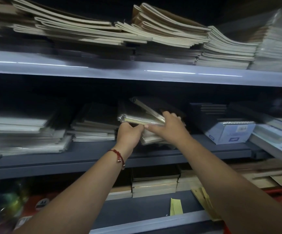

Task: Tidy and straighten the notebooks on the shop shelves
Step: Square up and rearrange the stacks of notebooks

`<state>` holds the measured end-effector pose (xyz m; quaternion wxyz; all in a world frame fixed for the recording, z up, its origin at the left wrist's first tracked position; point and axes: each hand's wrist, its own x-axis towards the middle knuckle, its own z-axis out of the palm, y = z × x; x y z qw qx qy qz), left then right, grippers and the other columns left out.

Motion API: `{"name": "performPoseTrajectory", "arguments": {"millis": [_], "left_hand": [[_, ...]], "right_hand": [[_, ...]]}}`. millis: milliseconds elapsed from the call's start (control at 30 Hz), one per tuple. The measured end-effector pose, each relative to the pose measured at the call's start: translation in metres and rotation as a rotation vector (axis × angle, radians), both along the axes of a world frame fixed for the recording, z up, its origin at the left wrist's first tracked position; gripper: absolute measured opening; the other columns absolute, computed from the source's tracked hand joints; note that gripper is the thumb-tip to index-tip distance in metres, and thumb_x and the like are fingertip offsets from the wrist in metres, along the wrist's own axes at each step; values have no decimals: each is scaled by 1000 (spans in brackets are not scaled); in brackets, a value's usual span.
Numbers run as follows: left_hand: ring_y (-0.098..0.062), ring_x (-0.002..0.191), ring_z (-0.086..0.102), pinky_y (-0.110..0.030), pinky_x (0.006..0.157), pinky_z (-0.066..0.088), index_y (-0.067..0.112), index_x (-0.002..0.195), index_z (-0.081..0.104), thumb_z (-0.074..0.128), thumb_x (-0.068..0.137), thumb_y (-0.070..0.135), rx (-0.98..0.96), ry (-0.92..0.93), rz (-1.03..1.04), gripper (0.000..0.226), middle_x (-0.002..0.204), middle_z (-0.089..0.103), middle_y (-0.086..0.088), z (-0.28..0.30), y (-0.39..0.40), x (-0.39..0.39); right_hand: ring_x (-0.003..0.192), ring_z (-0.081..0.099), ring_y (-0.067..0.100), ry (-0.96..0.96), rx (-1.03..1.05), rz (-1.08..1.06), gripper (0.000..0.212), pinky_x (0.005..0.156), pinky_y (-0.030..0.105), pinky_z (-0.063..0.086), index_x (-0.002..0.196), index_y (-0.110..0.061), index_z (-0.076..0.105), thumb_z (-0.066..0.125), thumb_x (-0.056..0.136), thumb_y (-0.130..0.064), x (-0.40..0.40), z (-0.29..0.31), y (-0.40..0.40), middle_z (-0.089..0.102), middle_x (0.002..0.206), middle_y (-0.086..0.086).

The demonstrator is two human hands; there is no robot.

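3 grey metal shelves in view, all loaded. On the top grey shelf point(136, 71): sagging, uneven heaps of cream-edged soft-cover notebooks point(162, 32), pages bowed and corners overhanging, with a plastic-wrapped pile at the far right. On the middle dark grey shelf point(204, 149): low stacks of dark-covered notebooks point(94, 125) at left and centre, a blurred flat pile further left, a white and blue spiral-bound pad point(229, 132) to the right, more pads beyond it. On the bottom shelf point(145, 208): a squared stack of dark-topped, pale-edged notebooks point(155, 184), a loose yellow paper slip point(176, 206) in front, thin yellow strips to the right.

At centre of the middle shelf, a plastic-wrapped bundle of cream-paged notebooks point(140, 118), lifted off the stack beneath and tilted, a black-covered notebook point(153, 104) leaning askew on top.

Left hand point(128, 134) under the bundle's front left corner, fingers curled up around its edge, red cord bracelet point(118, 156) on the wrist. Right hand point(169, 125) laid over the bundle's right end, fingers hooked over the top, thumb along the front edge, nearly meeting the left hand. Both forearms stretched forward and up.
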<state>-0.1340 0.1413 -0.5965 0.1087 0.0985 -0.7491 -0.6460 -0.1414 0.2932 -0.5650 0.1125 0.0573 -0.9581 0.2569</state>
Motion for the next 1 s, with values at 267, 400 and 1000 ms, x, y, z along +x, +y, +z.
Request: {"name": "performPoseTrajectory", "arguments": {"millis": [267,400,1000], "left_hand": [[-14,43,61,-22,46,45,-1,87,65,66,84,25,-2,-24,-18,26,61,63,-6,4,2,-6],[-11,47,62,-24,50,48,9,78,67,72,85,30,-79,-61,-65,23,63,64,-2,7,-1,-8],[-19,63,68,-34,63,60,4,110,55,52,93,7,512,-126,-268,18,98,61,-14,11,-51,21]], "right_hand": [[115,56,29,87,256,-1,77,94,42,49,138,-21,48,61,81,-71,-3,7,2,56,127,9],[116,55,31,110,201,5,70,96,45,49,138,-19,48,62,85,-64,-3,4,1,56,127,11],[83,64,34,226,492,-67,7,64,35,37,96,-16,41,48,94,-13,1,15,-33,67,96,11]]}}
